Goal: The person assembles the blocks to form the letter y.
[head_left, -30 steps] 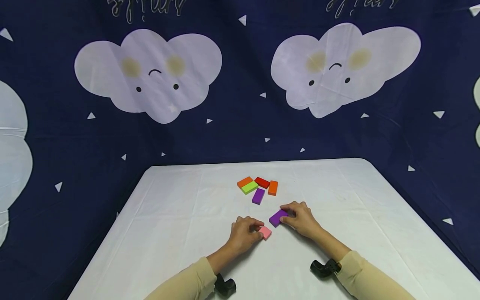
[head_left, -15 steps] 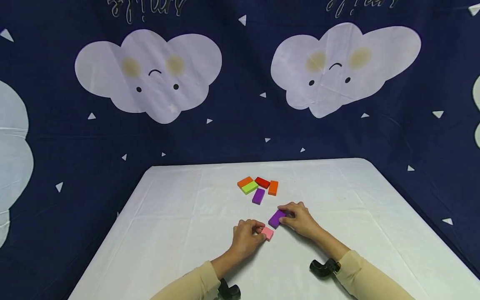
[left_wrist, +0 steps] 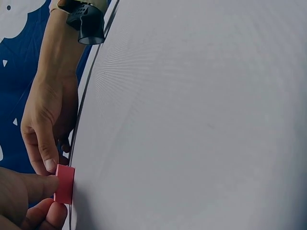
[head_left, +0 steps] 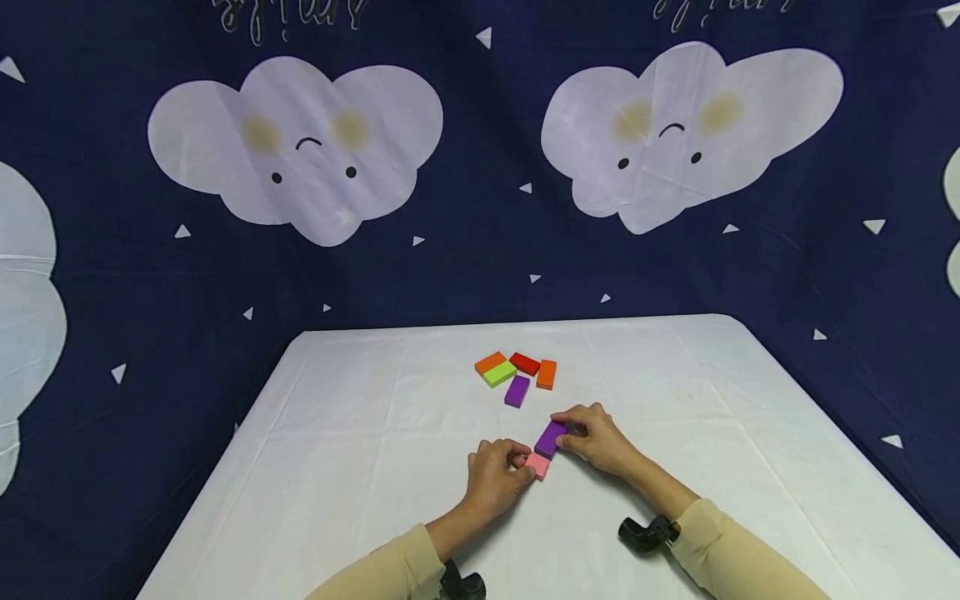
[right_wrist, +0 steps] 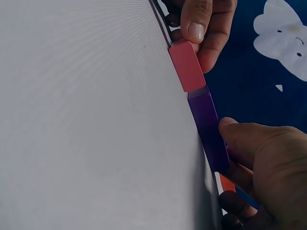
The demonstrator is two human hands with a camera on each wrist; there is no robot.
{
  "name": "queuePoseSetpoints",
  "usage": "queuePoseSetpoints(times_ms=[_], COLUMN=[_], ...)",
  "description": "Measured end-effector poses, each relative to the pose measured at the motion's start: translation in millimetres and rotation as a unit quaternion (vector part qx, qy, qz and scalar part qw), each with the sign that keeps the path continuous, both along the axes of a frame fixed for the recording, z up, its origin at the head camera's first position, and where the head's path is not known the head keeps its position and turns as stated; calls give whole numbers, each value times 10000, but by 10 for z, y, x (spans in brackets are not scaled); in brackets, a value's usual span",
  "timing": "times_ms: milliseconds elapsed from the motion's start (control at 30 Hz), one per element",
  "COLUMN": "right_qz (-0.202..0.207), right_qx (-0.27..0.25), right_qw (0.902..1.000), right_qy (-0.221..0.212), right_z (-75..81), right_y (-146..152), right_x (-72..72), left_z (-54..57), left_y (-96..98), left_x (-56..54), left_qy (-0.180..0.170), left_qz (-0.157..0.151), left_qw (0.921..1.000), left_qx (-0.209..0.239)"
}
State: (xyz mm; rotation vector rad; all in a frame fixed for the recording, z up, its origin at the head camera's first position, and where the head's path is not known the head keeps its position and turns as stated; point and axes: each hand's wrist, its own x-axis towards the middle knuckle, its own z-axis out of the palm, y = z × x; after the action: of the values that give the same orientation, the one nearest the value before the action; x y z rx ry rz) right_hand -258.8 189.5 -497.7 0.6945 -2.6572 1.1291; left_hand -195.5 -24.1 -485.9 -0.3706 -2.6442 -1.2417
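My left hand pinches a small pink block between thumb and fingers, low on the white table. In the left wrist view the same pink block shows its side face beside the thumb. My right hand grips a longer purple block by its sides, with thumb and fingertips. End to end, the purple block's near end meets the far end of the pink one. The right wrist view has the pink block and purple block in one slanting line.
Beyond the hands lies a loose group: a second purple block, a lime green block, a red block, and two orange blocks, one at left, one at right. A dark blue cloud-print cloth hangs behind the table.
The purple block has moved left and toward me and turned more lengthwise, while the pink block has shifted slightly right. The gap between them has closed. The far group stays put.
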Motion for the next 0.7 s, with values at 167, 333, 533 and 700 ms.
queuePoseSetpoints(times_ms=[167, 333, 533, 700], right_qz=[72, 38, 0, 14], right_qx=[18, 82, 76, 54], right_qw=[9999, 9997, 9995, 9992], right_qy=[-115, -213, -318, -398], right_z=[10, 2, 8, 9], right_y=[-9, -15, -22, -26], right_x=[2, 0, 4, 6], left_z=[24, 30, 31, 23], left_y=[13, 36, 50, 52], left_x=[8, 22, 29, 26], left_qy=[-106, -126, -36, -24], left_qz=[51, 98, 135, 150], left_qw=[9999, 9999, 9999, 9999], left_qx=[-5, -3, -43, -53])
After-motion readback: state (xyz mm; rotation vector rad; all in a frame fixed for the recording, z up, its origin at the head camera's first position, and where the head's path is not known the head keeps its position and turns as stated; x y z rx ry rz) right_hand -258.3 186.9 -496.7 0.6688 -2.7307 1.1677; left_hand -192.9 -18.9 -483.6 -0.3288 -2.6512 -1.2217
